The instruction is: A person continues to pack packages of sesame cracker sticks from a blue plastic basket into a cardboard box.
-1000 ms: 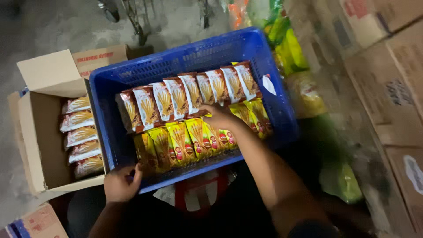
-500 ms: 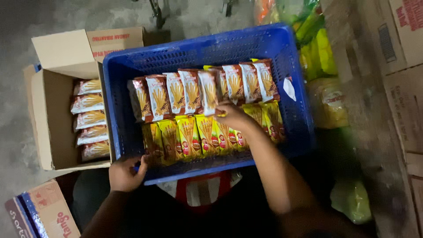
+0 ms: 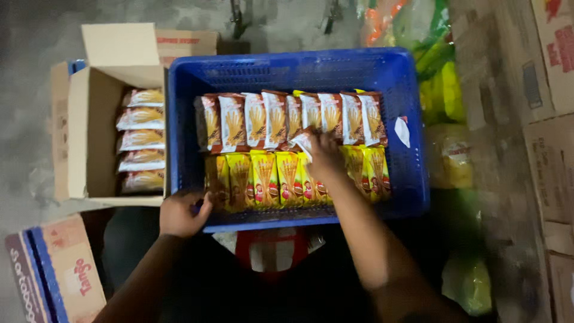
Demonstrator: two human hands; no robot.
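Snack packets [image 3: 281, 119] under right hand [image 3: 326, 157]; left hand [image 3: 179, 212] grips blue crate [image 3: 287, 72].

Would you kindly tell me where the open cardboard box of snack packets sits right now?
In the head view, the open cardboard box sits on the floor at the left, directly against the blue crate's left wall, above the left hand.

Floor [image 3: 36, 90]: grey concrete, as we see it. Directly on it, by our count:
- open cardboard box [image 3: 89, 131], left, flaps up, touching blue crate's left wall;
- flattened printed carton [image 3: 54, 269], lower left;
- stacked brown cartons [image 3: 550, 119], right edge;
- green and yellow bagged goods [image 3: 442, 90], between crate and cartons.
Blue plastic crate [image 3: 412, 179], centre: we note red stool [image 3: 272, 251] showing beneath near edge; whether crate rests on it, we cannot tell.
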